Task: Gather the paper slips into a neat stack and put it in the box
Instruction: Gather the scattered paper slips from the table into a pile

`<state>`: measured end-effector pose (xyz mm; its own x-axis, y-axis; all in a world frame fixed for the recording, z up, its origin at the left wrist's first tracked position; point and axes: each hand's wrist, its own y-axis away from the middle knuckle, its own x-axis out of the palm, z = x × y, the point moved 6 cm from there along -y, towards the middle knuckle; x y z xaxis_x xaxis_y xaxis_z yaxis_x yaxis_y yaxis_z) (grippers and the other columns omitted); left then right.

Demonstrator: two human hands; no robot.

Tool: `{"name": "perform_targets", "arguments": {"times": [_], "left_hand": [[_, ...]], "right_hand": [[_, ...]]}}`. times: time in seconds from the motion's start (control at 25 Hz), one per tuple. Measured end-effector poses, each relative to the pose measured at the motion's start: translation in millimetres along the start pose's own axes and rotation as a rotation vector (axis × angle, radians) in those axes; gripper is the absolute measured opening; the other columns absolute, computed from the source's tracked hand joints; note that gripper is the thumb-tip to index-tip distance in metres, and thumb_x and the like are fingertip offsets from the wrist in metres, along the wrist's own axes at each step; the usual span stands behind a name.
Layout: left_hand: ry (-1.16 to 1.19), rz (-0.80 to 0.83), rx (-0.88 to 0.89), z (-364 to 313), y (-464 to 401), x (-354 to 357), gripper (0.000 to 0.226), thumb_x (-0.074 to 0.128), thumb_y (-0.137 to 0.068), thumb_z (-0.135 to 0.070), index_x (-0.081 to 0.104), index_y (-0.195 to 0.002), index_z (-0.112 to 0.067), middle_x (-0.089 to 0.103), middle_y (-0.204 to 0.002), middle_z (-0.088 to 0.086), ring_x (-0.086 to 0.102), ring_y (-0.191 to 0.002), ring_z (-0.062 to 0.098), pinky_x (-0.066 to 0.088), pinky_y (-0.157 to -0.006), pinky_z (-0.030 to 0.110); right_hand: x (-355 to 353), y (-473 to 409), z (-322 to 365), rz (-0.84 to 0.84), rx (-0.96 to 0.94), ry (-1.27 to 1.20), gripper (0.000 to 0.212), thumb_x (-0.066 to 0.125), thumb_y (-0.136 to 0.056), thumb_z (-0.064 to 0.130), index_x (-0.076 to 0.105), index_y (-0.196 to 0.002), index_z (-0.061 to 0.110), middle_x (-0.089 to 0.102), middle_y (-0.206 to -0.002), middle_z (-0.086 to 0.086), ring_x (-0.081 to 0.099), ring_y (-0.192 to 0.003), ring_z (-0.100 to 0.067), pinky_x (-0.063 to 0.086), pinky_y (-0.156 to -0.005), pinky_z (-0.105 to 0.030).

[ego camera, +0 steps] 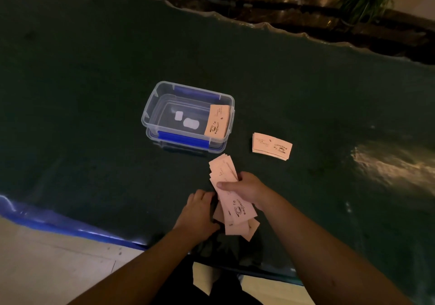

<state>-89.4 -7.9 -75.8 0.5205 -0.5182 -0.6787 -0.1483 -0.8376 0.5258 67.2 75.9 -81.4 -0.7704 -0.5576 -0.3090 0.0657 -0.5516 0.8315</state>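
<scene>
- Fanned bundle of pale pink printed paper slips (235, 207): your right hand (246, 188) is pinching it, thumb on top, while your left hand (200, 210) is gripping its left edge with curled fingers.
- Bundle's long axis is pointing beyond your fingertips toward the clear plastic box with blue clips (148, 105); your right hand is sitting nearer it.

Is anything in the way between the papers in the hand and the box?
Nothing visible. The right hand grips the loose slips just in front of the open box, with only bare green cover between. One stack leans inside the box's right end; a second stack lies off to the right.
</scene>
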Motion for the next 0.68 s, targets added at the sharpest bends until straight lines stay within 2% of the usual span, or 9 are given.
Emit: {"name": "perform_targets", "arguments": {"times": [0.16,0.32,0.48,0.56,0.6,0.68], "left_hand": [[-0.103,0.015,-0.015,-4.0,-0.8,-0.9,0.073,0.081,-0.085,-0.038,0.05,-0.149,-0.025,0.046,-0.147,0.002,0.043,-0.137,0.021,0.046,-0.115,0.04],[-0.11,-0.006,-0.034,-11.5,-5.1,-4.4,0.062,0.076,-0.09,-0.045,0.055,-0.145,-0.026,0.049,-0.143,0.001,0.047,-0.135,0.021,0.048,-0.112,0.039],[-0.104,-0.069,-0.074,-20.4,-11.4,-7.7,0.037,0.07,-0.097,-0.04,0.063,-0.129,-0.024,0.057,-0.131,0.001,0.055,-0.123,0.019,0.054,-0.101,0.035],[-0.086,-0.07,-0.137,-22.3,-12.4,-6.7,0.023,0.066,-0.099,-0.04,0.067,-0.115,-0.023,0.063,-0.117,0.0,0.063,-0.106,0.017,0.059,-0.09,0.035],[-0.071,-0.052,-0.172,-23.1,-12.0,-3.0,0.02,0.063,-0.101,-0.039,0.068,-0.109,-0.022,0.067,-0.109,0.0,0.066,-0.095,0.016,0.061,-0.082,0.034],[0.051,-0.008,-0.254,-25.3,-10.1,9.5,0.023,0.057,-0.104,-0.034,0.074,-0.104,-0.018,0.074,-0.098,0.003,0.068,-0.078,0.013,0.058,-0.067,0.028]], "right_hand": [[-15.6,11.6,-13.0,0.021,-0.007,-0.045,0.078,0.084,-0.084,0.053,0.054,-0.148,0.02,0.072,-0.117,-0.003,0.07,-0.092,-0.019,0.054,-0.077,-0.039],[-27.4,22.4,-28.7,0.041,0.011,-0.101,0.054,0.082,-0.086,0.054,0.061,-0.127,0.026,0.075,-0.103,0.0,0.074,-0.09,-0.019,0.056,-0.079,-0.039],[-29.6,28.6,-45.1,0.043,-0.026,-0.035,0.071,0.084,-0.084,0.053,0.062,-0.142,0.018,0.074,-0.128,-0.006,0.073,-0.109,-0.026,0.056,-0.097,-0.045],[-28.5,31.7,-50.0,0.006,-0.062,-0.02,0.075,0.085,-0.083,0.051,0.06,-0.146,0.018,0.07,-0.139,-0.007,0.07,-0.118,-0.03,0.055,-0.103,-0.049],[-28.1,32.8,-52.3,-0.017,-0.074,-0.023,0.072,0.086,-0.083,0.05,0.061,-0.144,0.019,0.07,-0.14,-0.007,0.07,-0.118,-0.029,0.056,-0.101,-0.048],[-26.5,34.4,-56.9,-0.064,-0.098,-0.036,0.066,0.085,-0.083,0.051,0.065,-0.137,0.02,0.072,-0.137,-0.006,0.071,-0.113,-0.026,0.058,-0.087,-0.039]]}}
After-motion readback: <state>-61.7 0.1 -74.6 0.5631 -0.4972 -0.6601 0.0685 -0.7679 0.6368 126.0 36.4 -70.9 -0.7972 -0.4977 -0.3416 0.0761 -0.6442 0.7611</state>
